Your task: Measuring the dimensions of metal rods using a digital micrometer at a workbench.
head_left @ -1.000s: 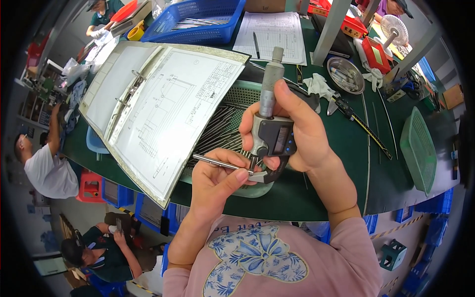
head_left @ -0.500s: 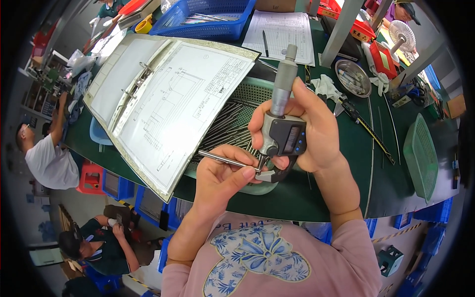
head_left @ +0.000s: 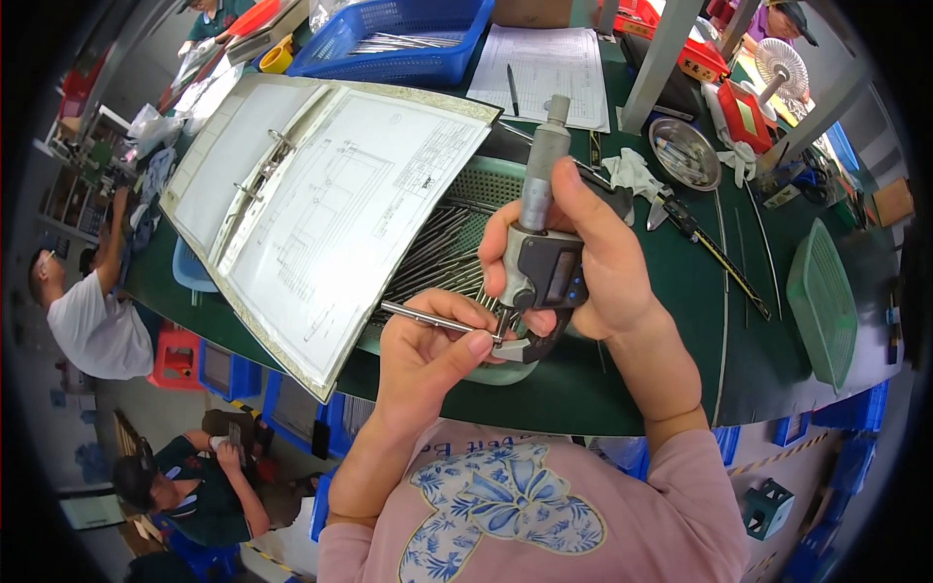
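My right hand point(head_left: 612, 257) is wrapped round a digital micrometer point(head_left: 546, 267), its grey thimble pointing up and its curved frame at the bottom. Between thumb and fingers, my left hand point(head_left: 428, 355) pinches a thin metal rod point(head_left: 425, 315). The rod's right end sits at the micrometer's measuring gap; whether both faces touch it is too small to tell. Beneath the hands is a green mesh basket point(head_left: 494, 185) with many similar rods point(head_left: 437, 255) in it. An open ring binder point(head_left: 326, 219) with a technical drawing leans over the basket's left side.
At the back stand a blue basket point(head_left: 394, 44) of rods and a paper sheet point(head_left: 559, 73) with a pen point(head_left: 512, 89). To the right lie a caliper point(head_left: 714, 248), white gloves point(head_left: 634, 177), a round metal dish point(head_left: 684, 154) and a green basket point(head_left: 823, 301). Other people sit at left.
The micrometer and both hands have shifted slightly left in the picture, along with much of the scene. The micrometer is turned a little, its display darker. Both grips stay the same.
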Motion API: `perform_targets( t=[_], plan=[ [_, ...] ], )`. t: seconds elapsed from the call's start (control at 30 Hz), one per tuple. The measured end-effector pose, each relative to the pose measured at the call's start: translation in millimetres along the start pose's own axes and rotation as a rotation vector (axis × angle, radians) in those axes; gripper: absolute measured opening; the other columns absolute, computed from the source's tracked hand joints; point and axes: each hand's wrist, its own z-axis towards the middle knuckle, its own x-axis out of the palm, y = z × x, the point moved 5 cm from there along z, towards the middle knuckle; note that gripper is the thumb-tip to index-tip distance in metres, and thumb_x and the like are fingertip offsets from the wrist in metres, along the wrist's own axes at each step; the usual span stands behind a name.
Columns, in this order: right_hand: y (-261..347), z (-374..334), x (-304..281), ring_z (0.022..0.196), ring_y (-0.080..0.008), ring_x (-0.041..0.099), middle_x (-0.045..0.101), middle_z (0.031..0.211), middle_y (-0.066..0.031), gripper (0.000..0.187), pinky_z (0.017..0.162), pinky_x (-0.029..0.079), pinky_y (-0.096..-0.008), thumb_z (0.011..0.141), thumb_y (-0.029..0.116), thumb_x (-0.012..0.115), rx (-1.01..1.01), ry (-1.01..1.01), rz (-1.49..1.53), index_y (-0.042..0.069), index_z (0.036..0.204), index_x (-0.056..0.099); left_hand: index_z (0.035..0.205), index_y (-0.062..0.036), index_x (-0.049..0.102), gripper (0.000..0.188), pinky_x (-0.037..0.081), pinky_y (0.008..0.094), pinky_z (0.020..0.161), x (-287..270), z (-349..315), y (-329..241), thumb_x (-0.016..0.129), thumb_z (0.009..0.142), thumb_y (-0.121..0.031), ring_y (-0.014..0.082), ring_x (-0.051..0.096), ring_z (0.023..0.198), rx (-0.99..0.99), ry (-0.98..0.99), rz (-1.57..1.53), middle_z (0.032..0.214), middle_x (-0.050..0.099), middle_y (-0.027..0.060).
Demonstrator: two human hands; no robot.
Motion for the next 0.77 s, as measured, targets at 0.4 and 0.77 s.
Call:
perform_targets(
  t=[0.4, 0.77],
  plan=[
    [-2, 0, 0, 0.036, -0.0146, 0.047, 0.056, 0.065, -0.0134, 0.066, 0.031, 0.038, -0.0217, 0.087, 0.051, 0.017, 0.057, 0.002, 0.151, -0.005, 0.084, 0.052, 0.085, 0.0007, 0.05, 0.014, 0.048, 0.0226, 0.064, 4, 2, 6, 0.06, 0.076, -0.004, 0.0114, 0.056, 0.074, -0.063, -0.022, -0.097, 0.082, 0.057, 0.0089],
    [1, 7, -2, 0.035, -0.0242, 0.041, 0.049, 0.066, -0.0224, 0.061, 0.031, 0.038, -0.0332, 0.087, 0.045, 0.015, -0.022, 0.215, 0.257, -0.005, 0.08, 0.049, 0.079, -0.0014, 0.055, 0.012, 0.05, 0.0289, 0.063, -10, 15, 4, 0.057, 0.07, -0.009, 0.0213, 0.06, 0.071, 0.155, -0.11, 0.856, 0.079, 0.057, 0.0117]
  ],
)
